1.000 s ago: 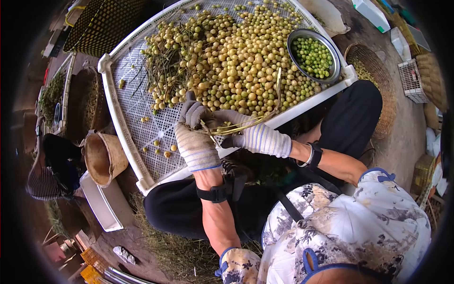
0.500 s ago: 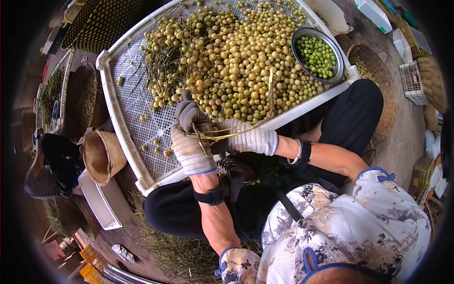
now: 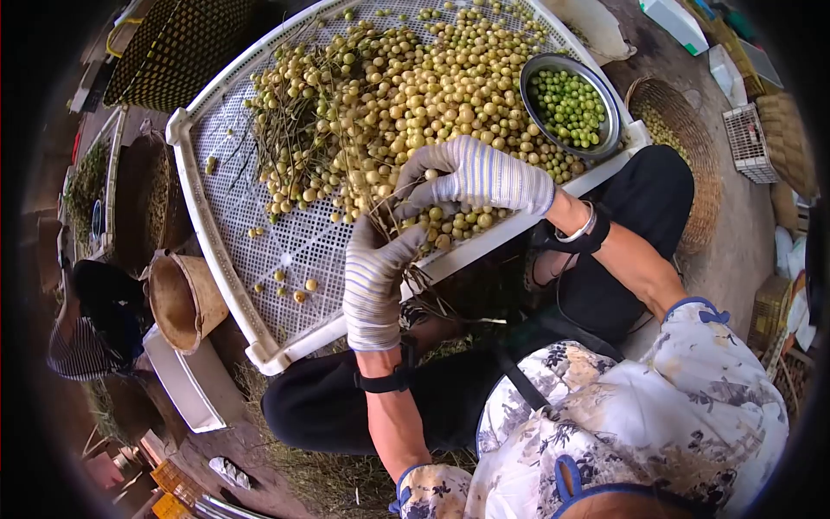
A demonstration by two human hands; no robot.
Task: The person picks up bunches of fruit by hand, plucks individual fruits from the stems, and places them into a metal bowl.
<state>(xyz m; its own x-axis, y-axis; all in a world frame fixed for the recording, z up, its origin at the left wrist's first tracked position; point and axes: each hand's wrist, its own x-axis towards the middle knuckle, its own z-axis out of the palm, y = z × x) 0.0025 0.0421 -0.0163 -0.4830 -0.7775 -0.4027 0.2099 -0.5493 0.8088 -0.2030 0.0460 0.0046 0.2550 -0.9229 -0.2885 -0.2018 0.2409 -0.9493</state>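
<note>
My left hand [image 3: 376, 281], in a striped, grey-palmed glove, is closed on thin fruit stems [image 3: 381, 204] at the near edge of a white perforated tray [image 3: 226, 255]. Just to its right is my right hand [image 3: 493, 177], gloved alike, its fingers bent together over the fruit beside those stems; what they pinch is hard to make out. Round yellow-green fruits [image 3: 471, 86] are heaped on the tray, with a tangle of stemmed bunches [image 3: 298, 130] at the left. Loose thin stalks [image 3: 441, 303] hang below my left hand, over my lap.
A metal bowl [image 3: 610, 130] of green fruits sits on the tray's right side. Beyond it stands a wicker basket [image 3: 705, 186]. At left are a tan bucket [image 3: 216, 298], a white bin [image 3: 194, 394] and another person [image 3: 104, 303]. Cut stalks [image 3: 328, 476] lie near my legs.
My hands were together on long bare stalks. Now they are apart: the right has moved up over the fruit, the left slightly right and down. The stalks now hang lower.
</note>
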